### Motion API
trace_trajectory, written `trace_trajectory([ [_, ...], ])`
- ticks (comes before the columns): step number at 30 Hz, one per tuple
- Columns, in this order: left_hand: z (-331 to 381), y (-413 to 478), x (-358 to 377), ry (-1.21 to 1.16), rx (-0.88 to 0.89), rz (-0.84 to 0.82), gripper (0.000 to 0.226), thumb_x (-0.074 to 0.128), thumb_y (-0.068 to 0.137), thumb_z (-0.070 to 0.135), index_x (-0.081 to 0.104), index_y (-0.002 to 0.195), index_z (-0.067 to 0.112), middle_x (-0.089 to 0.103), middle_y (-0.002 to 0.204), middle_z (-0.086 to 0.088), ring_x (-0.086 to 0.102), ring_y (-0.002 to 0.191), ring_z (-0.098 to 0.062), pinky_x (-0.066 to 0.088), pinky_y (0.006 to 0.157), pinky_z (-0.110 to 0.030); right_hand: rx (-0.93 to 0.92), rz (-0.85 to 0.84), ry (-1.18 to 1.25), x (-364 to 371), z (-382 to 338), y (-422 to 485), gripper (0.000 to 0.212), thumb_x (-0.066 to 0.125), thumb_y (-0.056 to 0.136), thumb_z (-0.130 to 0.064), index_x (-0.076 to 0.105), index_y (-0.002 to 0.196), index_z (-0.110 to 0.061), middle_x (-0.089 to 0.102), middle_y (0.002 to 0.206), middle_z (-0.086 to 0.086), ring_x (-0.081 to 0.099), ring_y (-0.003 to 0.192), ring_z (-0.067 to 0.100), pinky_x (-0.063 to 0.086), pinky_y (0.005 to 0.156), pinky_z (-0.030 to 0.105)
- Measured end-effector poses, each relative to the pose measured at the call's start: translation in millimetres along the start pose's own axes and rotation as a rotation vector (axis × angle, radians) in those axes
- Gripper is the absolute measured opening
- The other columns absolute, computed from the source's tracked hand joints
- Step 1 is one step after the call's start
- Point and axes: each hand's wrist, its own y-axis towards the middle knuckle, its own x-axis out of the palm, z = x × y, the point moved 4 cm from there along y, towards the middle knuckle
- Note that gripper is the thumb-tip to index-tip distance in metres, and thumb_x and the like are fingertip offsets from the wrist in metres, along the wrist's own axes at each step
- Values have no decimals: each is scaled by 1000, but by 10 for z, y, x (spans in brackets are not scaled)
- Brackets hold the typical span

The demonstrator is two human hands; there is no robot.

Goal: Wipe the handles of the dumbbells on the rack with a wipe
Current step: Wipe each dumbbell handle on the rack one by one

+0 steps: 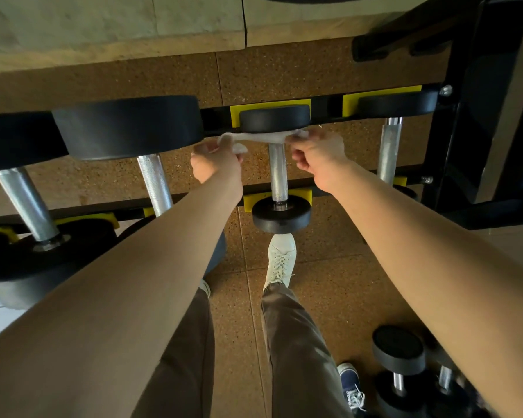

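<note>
Because the wipe is looped round the handle of the racked dumbbell, near its far head, left hand and right hand each pinch an end, seemingly to saw it sideways

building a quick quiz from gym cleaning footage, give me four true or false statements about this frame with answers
1. The left hand and right hand both hold the wipe. True.
2. The wipe crosses the near end of the handle. False: it crosses the far end, right by the far head.
3. The dumbbell being wiped rests on yellow cradles. True.
4. Nothing stands on the floor. False: floor dumbbells stand at the lower right.
</note>
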Motion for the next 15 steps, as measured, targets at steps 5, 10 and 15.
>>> trace_trajectory([
  [5,11,-130,306,200,110,-286,10,79,86,29,72,90,23,75,84,4,71,86,-14,59,89,-37,-36,321,-7,-393,-21,223,20,67,90,-32,65,105,-19,69,99,1,66,89,12,54,76,23],
  [10,-28,-4,192,360,95,-163,20,67,96,38,69,102,19,72,87,2,67,73,-9,53,52,-16,-20,98,-130,-367,103,129,16,72,90,-20,68,104,-12,69,84,1,61,62,6,47,51,17],
  [15,-149,33,48,606,58,-205,22,65,96,33,69,102,12,71,88,-2,67,74,-17,49,57,-23,-90,6,-147,-251,158,73,8,71,92,-16,66,98,-13,69,79,1,61,57,4,47,50,16],
])
